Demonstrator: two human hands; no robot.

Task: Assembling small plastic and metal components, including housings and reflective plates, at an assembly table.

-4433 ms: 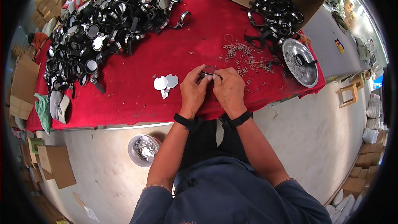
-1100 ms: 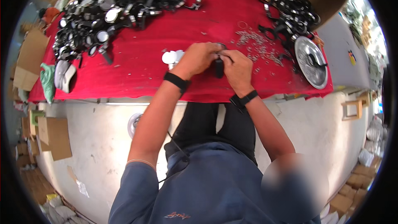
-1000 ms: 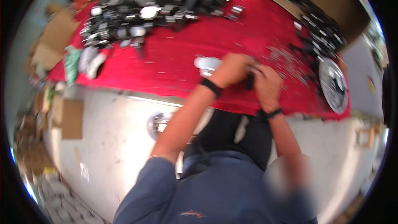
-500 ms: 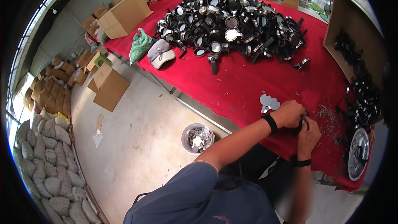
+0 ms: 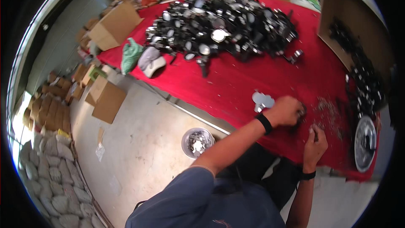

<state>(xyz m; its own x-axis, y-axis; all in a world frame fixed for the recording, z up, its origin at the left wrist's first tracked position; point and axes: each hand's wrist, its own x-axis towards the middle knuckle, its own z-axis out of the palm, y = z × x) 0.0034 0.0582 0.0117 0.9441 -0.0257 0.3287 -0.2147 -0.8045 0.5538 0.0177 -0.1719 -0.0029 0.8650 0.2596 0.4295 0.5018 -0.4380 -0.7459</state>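
My left hand [image 5: 287, 111] is closed round a small dark piece [image 5: 301, 112], blurred and mostly covered by the fingers, just over the red-covered table. My right hand [image 5: 315, 144], nearer to me and apart from the left, is pinched with thumb against fingers; whatever it holds is too small to make out. Just left of my left hand lie flat pale discs [image 5: 262, 100]. Small loose metal bits [image 5: 330, 114] are scattered beyond my right hand. A large heap of round silver-rimmed pieces with black straps [image 5: 219, 23] covers the table's far part.
At the right, a cardboard box [image 5: 337, 6] lies with more strapped pieces [image 5: 365, 82] spilling out. Near it is a round metal tray [image 5: 365, 143]. A grey cap [image 5: 151, 62] and green bag [image 5: 131, 55] lie at the left. On the floor stands a bucket [image 5: 184, 143] of metal pieces.
My hands, together around the dark piece before, have come apart. The right has drawn back toward me, while the left keeps the dark piece. The whole view has shifted slightly.
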